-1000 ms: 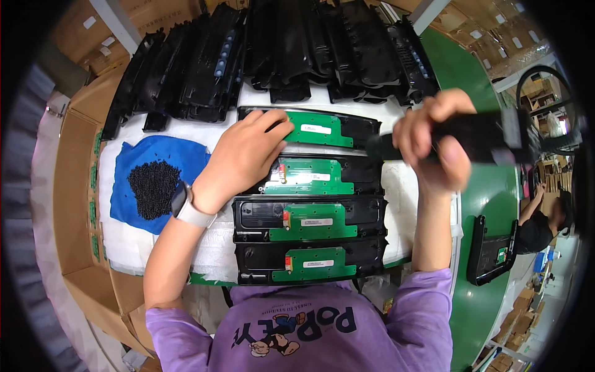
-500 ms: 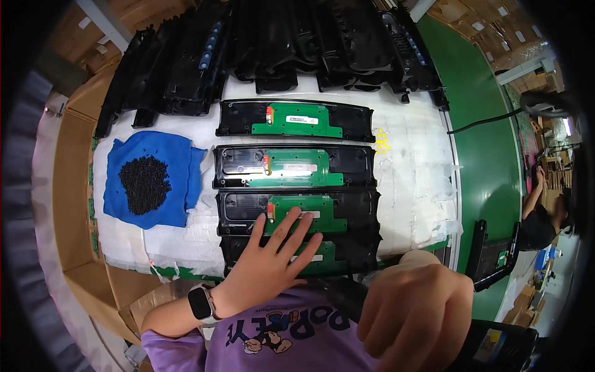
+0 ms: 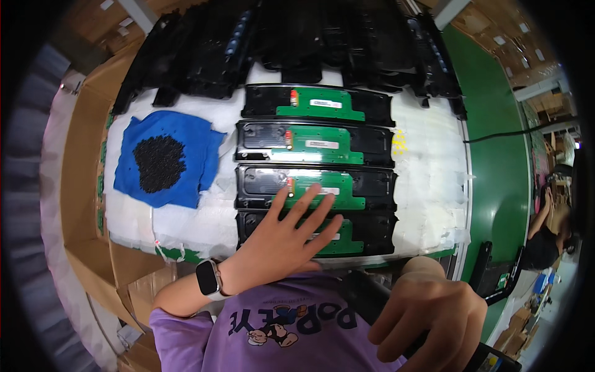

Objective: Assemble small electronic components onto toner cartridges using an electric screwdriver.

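Note:
My left hand [image 3: 276, 245], fingers spread, reaches over the nearest black plastic panel [image 3: 381, 232], its fingertips at the green circuit board [image 3: 356, 198] of the panel behind. Whether the fingertips press on it I cannot tell. Closer to the camera, at the lower right, my right hand [image 3: 434, 316] is closed round a black elongated tool [image 3: 359, 291]. Most of the tool is hidden by the fist. Two similar panels [image 3: 378, 139] [image 3: 378, 106] lie farther back in the same column, each with a green board and a small red-and-yellow part.
On the white-covered table [image 3: 427, 186], a blue cloth [image 3: 129, 180] at left bears a heap of tiny black pieces [image 3: 160, 162]. Black plastic housings [image 3: 297, 37] crowd the far edge. Cardboard boxes [image 3: 87, 186] stand left; a cable [image 3: 520, 133] crosses the green surface [image 3: 496, 167]. Another person [image 3: 542, 248] is far right.
The whole view has shifted, so the table sits farther right and higher. My left hand stays spread over the near panels. More of the black tool shows beside my right fist.

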Demonstrator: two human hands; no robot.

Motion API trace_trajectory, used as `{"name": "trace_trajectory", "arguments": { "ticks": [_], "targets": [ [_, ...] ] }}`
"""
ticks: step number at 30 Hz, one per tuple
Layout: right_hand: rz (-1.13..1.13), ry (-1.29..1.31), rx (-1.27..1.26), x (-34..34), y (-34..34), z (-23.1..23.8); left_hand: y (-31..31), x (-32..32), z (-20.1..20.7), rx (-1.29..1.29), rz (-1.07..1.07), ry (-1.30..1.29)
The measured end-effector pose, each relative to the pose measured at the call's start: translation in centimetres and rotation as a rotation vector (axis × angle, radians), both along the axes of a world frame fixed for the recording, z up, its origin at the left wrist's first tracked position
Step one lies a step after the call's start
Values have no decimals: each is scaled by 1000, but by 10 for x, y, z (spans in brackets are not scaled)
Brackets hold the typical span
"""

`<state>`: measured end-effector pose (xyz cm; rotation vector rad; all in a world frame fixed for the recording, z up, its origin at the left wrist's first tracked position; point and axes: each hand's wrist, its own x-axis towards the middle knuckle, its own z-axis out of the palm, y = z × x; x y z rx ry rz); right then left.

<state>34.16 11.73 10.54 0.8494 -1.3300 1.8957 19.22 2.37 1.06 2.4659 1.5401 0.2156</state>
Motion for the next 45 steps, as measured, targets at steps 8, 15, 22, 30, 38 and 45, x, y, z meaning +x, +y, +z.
{"name": "trace_trajectory", "arguments": {
  "ticks": [8,15,22,30,38,45],
  "targets": [
    [63,-74,223,20,43,-4,-18,-93,11,673,578,-148],
    [0,-174,118,16,59,-24,-35,-175,-3,301,1101,302],
    [-82,-194,207,-3,68,-35,-31,-186,-4,577,1056,78],
    [-245,-317,73,-16,66,-28,-14,-178,-7,145,865,-1741],
    [-428,-245,-117,-56,68,16,49,-102,3,-596,452,-2063],
    [-439,-60,-192,-45,78,-4,52,-73,11,-661,456,-1833]
  ]
}}
